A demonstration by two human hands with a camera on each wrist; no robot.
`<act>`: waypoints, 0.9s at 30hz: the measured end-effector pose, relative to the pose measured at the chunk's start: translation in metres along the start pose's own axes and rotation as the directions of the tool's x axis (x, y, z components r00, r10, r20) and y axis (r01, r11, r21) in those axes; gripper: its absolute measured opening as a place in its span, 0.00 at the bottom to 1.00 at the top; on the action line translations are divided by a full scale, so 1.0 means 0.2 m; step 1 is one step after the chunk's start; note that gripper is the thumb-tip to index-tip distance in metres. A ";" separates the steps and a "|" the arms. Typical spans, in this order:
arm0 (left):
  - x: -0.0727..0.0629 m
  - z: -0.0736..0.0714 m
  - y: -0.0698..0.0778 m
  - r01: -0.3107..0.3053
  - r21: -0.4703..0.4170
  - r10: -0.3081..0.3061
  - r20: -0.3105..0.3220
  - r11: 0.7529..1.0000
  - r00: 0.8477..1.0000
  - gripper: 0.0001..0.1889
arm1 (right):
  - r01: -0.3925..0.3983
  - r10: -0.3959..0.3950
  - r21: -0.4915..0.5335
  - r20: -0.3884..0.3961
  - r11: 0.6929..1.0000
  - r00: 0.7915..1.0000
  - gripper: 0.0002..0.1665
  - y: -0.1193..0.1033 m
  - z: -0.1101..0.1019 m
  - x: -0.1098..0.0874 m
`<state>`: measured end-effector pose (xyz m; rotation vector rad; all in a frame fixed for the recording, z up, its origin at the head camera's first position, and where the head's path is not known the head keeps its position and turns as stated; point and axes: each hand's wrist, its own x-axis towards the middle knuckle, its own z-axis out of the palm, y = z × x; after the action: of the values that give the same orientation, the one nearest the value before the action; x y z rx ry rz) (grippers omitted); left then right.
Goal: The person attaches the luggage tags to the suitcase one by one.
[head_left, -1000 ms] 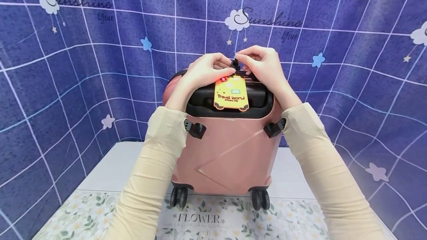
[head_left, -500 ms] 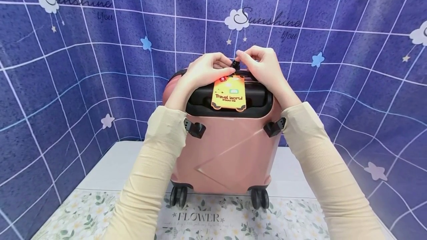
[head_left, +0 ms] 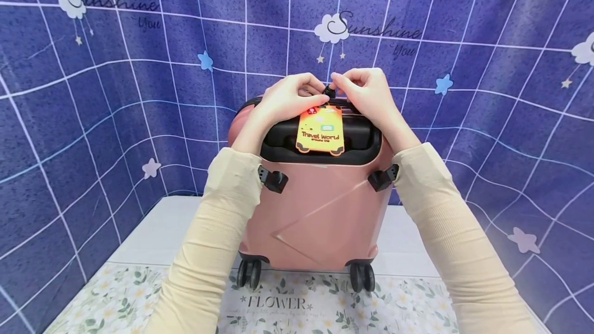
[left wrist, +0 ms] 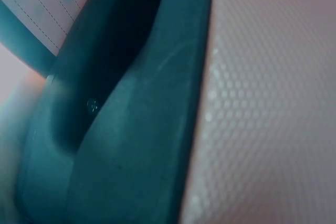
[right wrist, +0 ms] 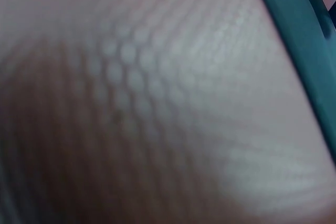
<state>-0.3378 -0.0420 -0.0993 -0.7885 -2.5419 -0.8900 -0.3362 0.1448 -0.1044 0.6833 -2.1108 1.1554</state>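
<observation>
A yellow luggage tag printed "Travel World" hangs over the black handle recess of a pink suitcase. Above the tag stands its small black strap, partly covered by fingers. My left hand pinches the strap's lower part between thumb and fingers from the left. On the other side my right hand pinches near the strap's top; the exact contact is too small to see. The left wrist view shows the tag's lined back marked "Tel". Neither wrist view shows the fingertips clearly.
The suitcase stands upright on black wheels on a white surface with a flower-print cloth in front. A blue gridded curtain surrounds the back and sides. Black wrist mounts sit close to the suitcase front.
The tag swings slightly left, then back right. My right fingertips have shifted a little right at the strap's top. The left hand stays nearly in place, and the suitcase has not moved.
</observation>
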 end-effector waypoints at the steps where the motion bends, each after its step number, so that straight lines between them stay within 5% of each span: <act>1: 0.00 0.00 0.00 -0.001 0.002 0.001 -0.001 1.000 1.000 0.17 | -0.002 0.002 -0.002 0.004 1.000 1.000 0.17 0.00 0.00 0.00; 27: 0.00 0.00 -0.01 -0.004 0.014 0.004 -0.003 1.000 1.000 0.17 | -0.113 0.106 0.037 0.152 0.993 0.983 0.14 0.01 -0.02 0.01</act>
<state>-0.3387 -0.0437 -0.1000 -0.7872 -2.5405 -0.8699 -0.3381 0.1479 -0.1017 0.7017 -2.2787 1.2489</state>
